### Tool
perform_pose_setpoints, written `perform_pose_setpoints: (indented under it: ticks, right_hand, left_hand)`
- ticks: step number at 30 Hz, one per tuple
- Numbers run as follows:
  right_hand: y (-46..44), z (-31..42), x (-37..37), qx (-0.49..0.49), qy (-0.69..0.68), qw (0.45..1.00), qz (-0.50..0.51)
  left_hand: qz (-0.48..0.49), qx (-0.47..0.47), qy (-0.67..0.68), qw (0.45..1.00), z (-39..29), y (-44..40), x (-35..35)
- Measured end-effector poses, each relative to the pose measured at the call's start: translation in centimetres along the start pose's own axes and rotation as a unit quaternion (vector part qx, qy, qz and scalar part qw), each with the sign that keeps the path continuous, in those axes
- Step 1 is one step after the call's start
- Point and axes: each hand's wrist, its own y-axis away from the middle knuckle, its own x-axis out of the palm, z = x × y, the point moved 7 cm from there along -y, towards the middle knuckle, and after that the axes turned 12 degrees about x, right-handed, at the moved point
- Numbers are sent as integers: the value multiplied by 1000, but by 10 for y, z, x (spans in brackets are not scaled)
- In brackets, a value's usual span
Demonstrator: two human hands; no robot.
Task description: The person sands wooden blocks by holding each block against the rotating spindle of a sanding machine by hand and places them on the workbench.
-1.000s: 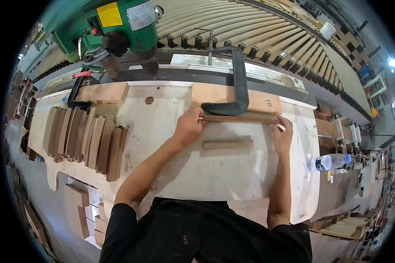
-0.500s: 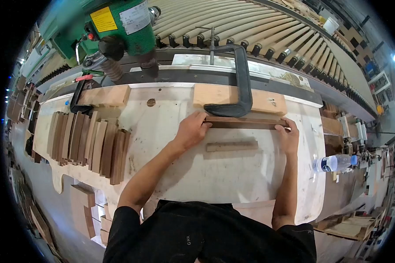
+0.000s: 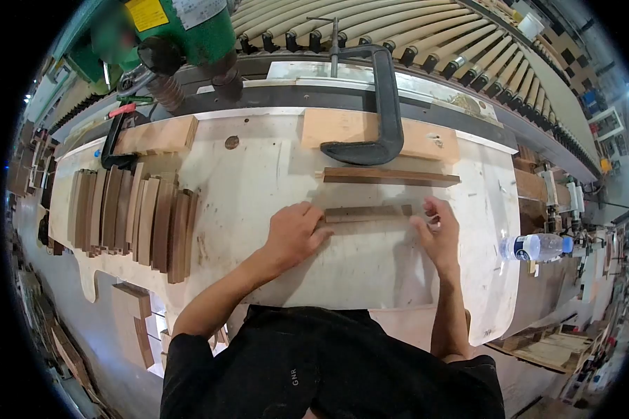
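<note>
A short grey-brown wooden strip [image 3: 369,214] lies on the pale board in front of me. My left hand [image 3: 295,232] is at its left end, thumb apart from the fingers; whether the fingertips touch the strip I cannot tell. Just off the right end is my right hand [image 3: 439,232], fingers bent and apart, holding nothing. Farther back, a longer dark brown wooden strip [image 3: 391,177] lies free of both hands, in front of a light wooden block [image 3: 426,143]. A black C-clamp [image 3: 388,105] bears down on that block.
Many upright wooden strips [image 3: 129,216] stand in a row at the left. A second block [image 3: 157,136] sits behind them under another clamp [image 3: 112,143]. A green machine [image 3: 206,35] overhangs the back left. A plastic bottle [image 3: 538,246] lies at the right edge; rollers [image 3: 370,28] run behind.
Both hands have let go of the longer dark strip and come back toward me, to the ends of the short strip. The dark strip stays near the block. The view has shifted slightly.
</note>
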Motion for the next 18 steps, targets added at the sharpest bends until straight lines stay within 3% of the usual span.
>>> perform_pose_setpoints:
  ticks: [5, 9, 18]
  right_hand:
    - [-15, -9, 23, 15, -56, 998, -18]
    - [-25, -13, 26, 5, -2, 997, -78]
    - [-29, -12, 27, 6, 6, 996, -93]
  left_hand:
    - [-51, -10, 6, 999, 18, -21, 14]
    - [-81, -22, 5, 996, 27, -39, 17]
    - [-102, -40, -1, 994, 28, -43, 20]
